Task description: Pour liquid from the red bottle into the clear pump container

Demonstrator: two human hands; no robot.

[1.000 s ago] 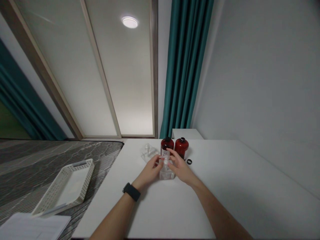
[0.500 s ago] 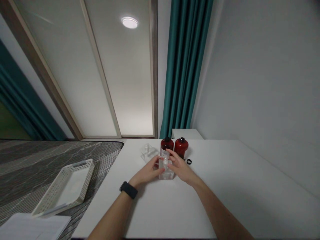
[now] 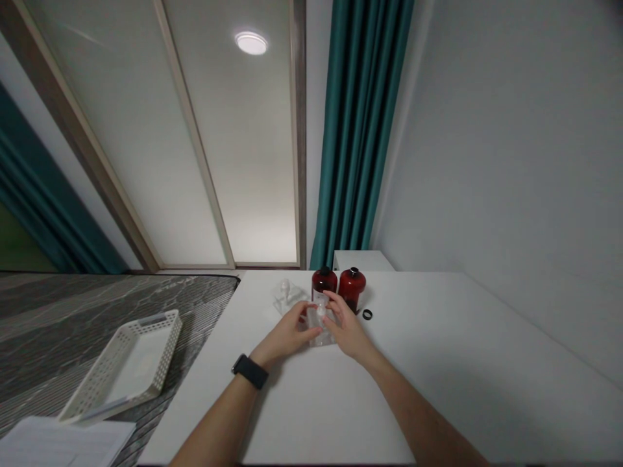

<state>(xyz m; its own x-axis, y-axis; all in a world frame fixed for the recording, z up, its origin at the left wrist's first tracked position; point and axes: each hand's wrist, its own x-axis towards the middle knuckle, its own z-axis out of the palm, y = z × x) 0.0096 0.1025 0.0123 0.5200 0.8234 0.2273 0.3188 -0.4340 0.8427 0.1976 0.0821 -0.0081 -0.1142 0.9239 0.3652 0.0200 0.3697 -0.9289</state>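
Note:
A clear plastic pouch with a whitish spout (image 3: 322,338) is on the white table, between my two hands. My left hand (image 3: 291,332) grips its left side, fingers behind and thumb in front. On the opposite side my right hand (image 3: 351,332) holds it near the spout, fingers curled around the top and thumb low. Just behind stand two dark red bottles: one with a black cap (image 3: 324,280), partly covered by the pouch and my fingers, and one with a bare neck (image 3: 352,285). A second clear pouch (image 3: 287,293) lies to the left. A black ring (image 3: 367,314) rests by the right bottle.
To the left of the table (image 3: 302,415), lower down, is a white perforated basket (image 3: 168,350) on a grey patterned surface. White papers (image 3: 63,444) lie near it. A white cabinet (image 3: 365,261) and a green curtain (image 3: 363,130) are behind the table.
The pouch tips slightly, its lower edge moving up and its spout turning more toward me. My right hand shifts a little with it. Both hands keep their hold.

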